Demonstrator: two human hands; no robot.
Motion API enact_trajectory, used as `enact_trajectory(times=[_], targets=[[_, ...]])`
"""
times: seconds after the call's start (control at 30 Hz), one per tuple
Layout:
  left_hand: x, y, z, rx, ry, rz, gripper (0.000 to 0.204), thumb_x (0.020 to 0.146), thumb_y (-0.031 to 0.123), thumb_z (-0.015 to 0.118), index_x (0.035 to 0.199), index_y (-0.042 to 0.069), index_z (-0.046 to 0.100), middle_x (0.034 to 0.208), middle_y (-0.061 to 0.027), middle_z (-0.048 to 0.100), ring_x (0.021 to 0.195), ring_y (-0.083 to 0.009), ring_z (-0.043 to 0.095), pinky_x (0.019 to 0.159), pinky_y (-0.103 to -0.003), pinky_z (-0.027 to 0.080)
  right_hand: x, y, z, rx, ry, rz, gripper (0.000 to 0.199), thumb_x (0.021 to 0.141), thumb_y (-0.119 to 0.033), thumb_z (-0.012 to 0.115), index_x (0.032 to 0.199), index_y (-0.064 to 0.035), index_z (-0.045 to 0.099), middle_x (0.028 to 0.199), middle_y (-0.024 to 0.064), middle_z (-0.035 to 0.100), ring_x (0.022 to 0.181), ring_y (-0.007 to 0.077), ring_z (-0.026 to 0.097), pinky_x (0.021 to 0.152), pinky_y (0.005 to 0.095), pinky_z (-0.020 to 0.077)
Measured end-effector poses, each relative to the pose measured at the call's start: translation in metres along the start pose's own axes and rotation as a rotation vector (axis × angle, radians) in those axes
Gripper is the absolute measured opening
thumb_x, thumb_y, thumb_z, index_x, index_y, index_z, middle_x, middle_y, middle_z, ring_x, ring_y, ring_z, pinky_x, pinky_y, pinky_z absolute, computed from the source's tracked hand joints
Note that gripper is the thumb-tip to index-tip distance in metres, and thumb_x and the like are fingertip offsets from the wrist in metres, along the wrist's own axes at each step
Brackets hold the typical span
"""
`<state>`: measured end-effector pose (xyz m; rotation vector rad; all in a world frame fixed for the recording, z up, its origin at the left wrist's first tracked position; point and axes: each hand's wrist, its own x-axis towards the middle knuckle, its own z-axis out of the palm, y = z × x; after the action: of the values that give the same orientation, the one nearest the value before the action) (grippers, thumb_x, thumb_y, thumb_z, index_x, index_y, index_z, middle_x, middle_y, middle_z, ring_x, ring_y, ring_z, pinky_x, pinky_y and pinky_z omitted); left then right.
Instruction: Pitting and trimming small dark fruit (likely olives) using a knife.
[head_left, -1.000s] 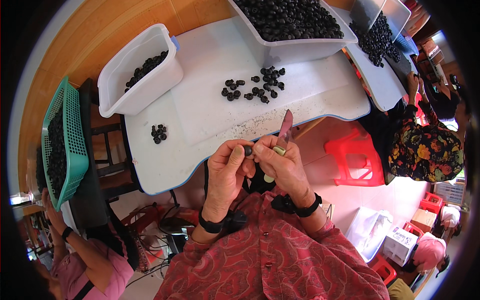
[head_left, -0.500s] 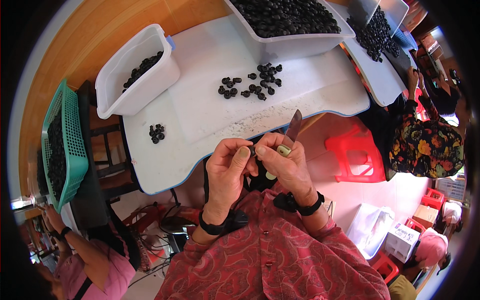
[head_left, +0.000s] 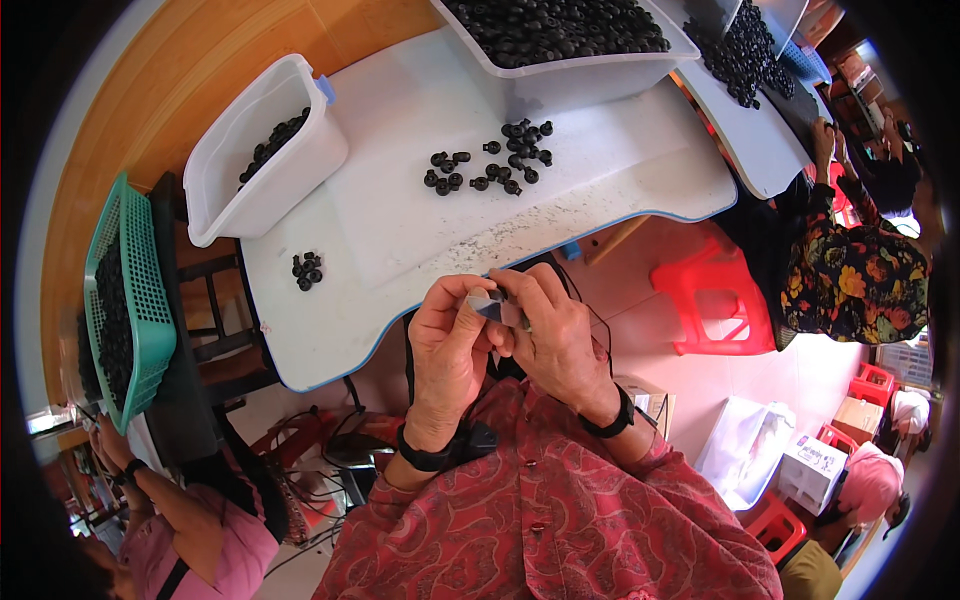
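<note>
My left hand (head_left: 447,335) is closed in a pinch in front of the table's near edge. A small black rounded part is between its fingertips, mostly hidden by the blade. My right hand (head_left: 560,340) is wrapped round a knife (head_left: 511,314), its blade lying across the left fingertips. Whether the edge touches the part I cannot tell. Beyond the hands, a loose group of similar black parts (head_left: 511,172) lies on the white table (head_left: 400,240). A smaller cluster of black parts (head_left: 307,270) sits at the table's left.
A white bin (head_left: 315,165) with some black parts stands at the back left, and a full grey-white tub (head_left: 590,88) at the back. A green basket (head_left: 150,320) is far left. A red stool (head_left: 715,300) stands on the right. People sit on both sides.
My right hand has turned, bringing the knife blade from pointing up and away to lying across the left fingertips. The left hand has hardly moved. The view has shifted slightly.
</note>
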<state>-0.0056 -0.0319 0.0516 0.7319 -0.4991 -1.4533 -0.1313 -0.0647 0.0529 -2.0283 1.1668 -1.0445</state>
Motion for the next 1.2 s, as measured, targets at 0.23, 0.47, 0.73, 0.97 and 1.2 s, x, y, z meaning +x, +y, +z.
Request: enact_trajectory(times=[0.23, 0.47, 0.73, 0.97, 1.2], targets=[[0.0, -0.0009, 0.0008, 0.009, 0.007, 0.003, 0.018, 0.095, 0.018, 0.057, 0.103, 0.002, 0.054, 0.073, -0.0038, 0.055, 0.062, -0.011, 0.053, 0.055, -0.026, 0.046, 0.0015, -0.0006, -0.0011, -0.145, 0.002, -0.08, 0.045, 0.069, -0.013, 0.072, 0.11, -0.0042, 0.058, 0.088, 0.0097, 0.054, 0.066, 0.0259, 0.063, 0.052, 0.0347, 0.0507], [-0.0008, -0.0022, -0.0008, 0.005, -0.003, 0.002, 0.018, 0.095, 0.017, 0.056, 0.102, 0.002, 0.054, 0.073, -0.0041, 0.055, 0.062, -0.0111, 0.052, 0.054, -0.026, 0.045, 0.0006, 0.001, 0.0012, -0.191, 0.014, -0.094, 0.048, 0.067, -0.016, 0.074, 0.11, -0.0033, 0.058, 0.088, 0.0096, 0.054, 0.066, 0.025, 0.063, 0.053, 0.0336, 0.0509], [-0.0011, -0.0018, 0.0009, 0.01, -0.002, 0.012, 0.016, 0.095, 0.017, 0.056, 0.101, 0.002, 0.055, 0.073, -0.0038, 0.055, 0.062, -0.0106, 0.052, 0.053, -0.026, 0.045, 0.0011, 0.0003, 0.0003, -0.21, 0.007, -0.09, 0.048, 0.067, -0.016, 0.074, 0.111, -0.0026, 0.058, 0.088, 0.01, 0.053, 0.067, 0.0243, 0.062, 0.053, 0.0328, 0.0508], [-0.0015, -0.0027, -0.0008, 0.011, -0.003, 0.017, 0.015, 0.094, 0.016, 0.057, 0.1, 0.002, 0.055, 0.075, -0.0031, 0.056, 0.063, -0.0099, 0.052, 0.054, -0.026, 0.045, 0.0003, 0.0025, 0.0013, -0.222, -0.005, -0.077, 0.047, 0.069, -0.013, 0.071, 0.112, -0.0024, 0.057, 0.089, 0.0105, 0.052, 0.068, 0.0251, 0.063, 0.053, 0.0332, 0.0506], [-0.0024, -0.005, -0.003, 0.012, -0.004, 0.022, 0.015, 0.094, 0.016, 0.056, 0.1, 0.002, 0.054, 0.087, -0.0076, 0.059, 0.064, -0.011, 0.05, 0.054, -0.026, 0.043, 0.0003, 0.0021, 0.0017, -0.209, -0.015, -0.05, 0.049, 0.066, -0.01, 0.072, 0.113, -0.0037, 0.058, 0.087, 0.0102, 0.053, 0.068, 0.0265, 0.061, 0.053, 0.0357, 0.0507]])
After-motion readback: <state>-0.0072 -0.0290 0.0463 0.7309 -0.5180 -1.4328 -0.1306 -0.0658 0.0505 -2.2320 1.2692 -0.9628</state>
